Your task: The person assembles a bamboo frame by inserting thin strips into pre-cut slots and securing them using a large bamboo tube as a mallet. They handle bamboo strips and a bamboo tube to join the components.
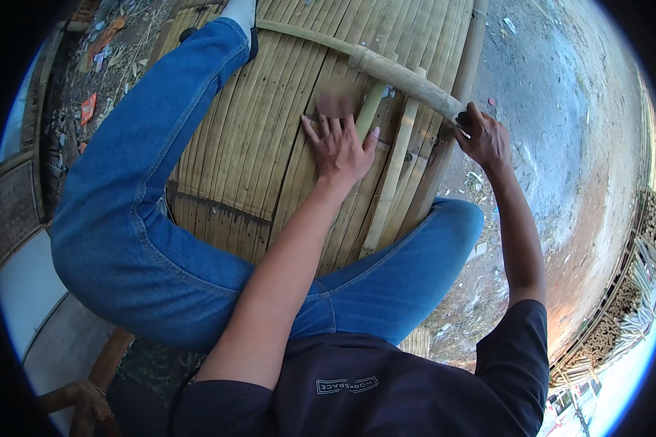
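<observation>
A thick bamboo tube (415, 86) lies slanting across the far part of the slatted bamboo platform (233, 171). A thinner, pale length of bamboo (302, 33) runs from its left end toward my foot. My right hand (487, 140) grips the tube's dark, hollow right end, thumb and fingers pinched about its rim. Flat on the slats, left of and nearer than the tube, rests my left hand (340, 151), its fingers spread and holding nothing. A smeared patch hides what lies just beyond those fingertips. Beside this hand are a greenish bamboo strip (370, 111) and a longer pale strip (392, 182).
My jeans-clad legs (146, 182) bend around the platform's near and left sides. A round bamboo rail (434, 175) edges the platform on the right, with bare ground (554, 146) beyond it. Litter and dry scraps (102, 65) cover the ground at far left. Stacked bamboo poles (627, 306) stand at right.
</observation>
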Demonstrator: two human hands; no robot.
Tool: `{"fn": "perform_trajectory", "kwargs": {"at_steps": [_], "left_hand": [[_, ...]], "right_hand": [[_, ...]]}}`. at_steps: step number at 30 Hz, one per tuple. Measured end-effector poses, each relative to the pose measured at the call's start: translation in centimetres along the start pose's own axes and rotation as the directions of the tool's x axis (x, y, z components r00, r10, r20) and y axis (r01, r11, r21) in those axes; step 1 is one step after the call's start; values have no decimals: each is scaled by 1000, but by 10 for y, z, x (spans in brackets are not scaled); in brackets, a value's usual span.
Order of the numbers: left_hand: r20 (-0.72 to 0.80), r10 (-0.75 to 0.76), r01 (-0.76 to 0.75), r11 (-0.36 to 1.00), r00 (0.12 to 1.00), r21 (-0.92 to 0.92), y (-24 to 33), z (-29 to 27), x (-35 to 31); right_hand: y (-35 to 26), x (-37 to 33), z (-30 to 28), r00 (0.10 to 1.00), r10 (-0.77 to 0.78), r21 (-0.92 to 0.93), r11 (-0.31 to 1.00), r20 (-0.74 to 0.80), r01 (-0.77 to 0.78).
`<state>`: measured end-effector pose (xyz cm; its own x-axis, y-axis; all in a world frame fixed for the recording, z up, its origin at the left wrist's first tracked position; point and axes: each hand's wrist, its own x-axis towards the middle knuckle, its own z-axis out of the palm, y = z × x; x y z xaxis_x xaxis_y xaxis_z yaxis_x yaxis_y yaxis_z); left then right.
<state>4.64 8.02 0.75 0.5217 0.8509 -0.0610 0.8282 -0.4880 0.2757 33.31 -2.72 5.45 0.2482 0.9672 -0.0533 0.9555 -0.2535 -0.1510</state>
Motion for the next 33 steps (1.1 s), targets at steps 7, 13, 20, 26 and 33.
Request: {"fn": "perform_trajectory", "kwargs": {"at_steps": [7,13,20,26,33], "left_hand": [[6,10,-10,1000,1000,-22,-2,-2,0],[7,21,-21,999,1000,-27,0,-2,1],[-6,23,-24,999,1000,-45,-5,-4,-1],[43,37,-35,999,998,-38,4,-7,-6],[15,1,-1,1000,1000,-15,0,-7,0]], "right_hand": [[4,8,2,1000,-2,-69,998,-9,2],[8,12,-2,1000,-30,-69,997,11,30],[-50,4,-60,973,-82,272,952,-218,141],[-15,9,-14,993,102,158,983,-66,-91],[-30,16,-81,966,-48,250,961,-255,114]]}}
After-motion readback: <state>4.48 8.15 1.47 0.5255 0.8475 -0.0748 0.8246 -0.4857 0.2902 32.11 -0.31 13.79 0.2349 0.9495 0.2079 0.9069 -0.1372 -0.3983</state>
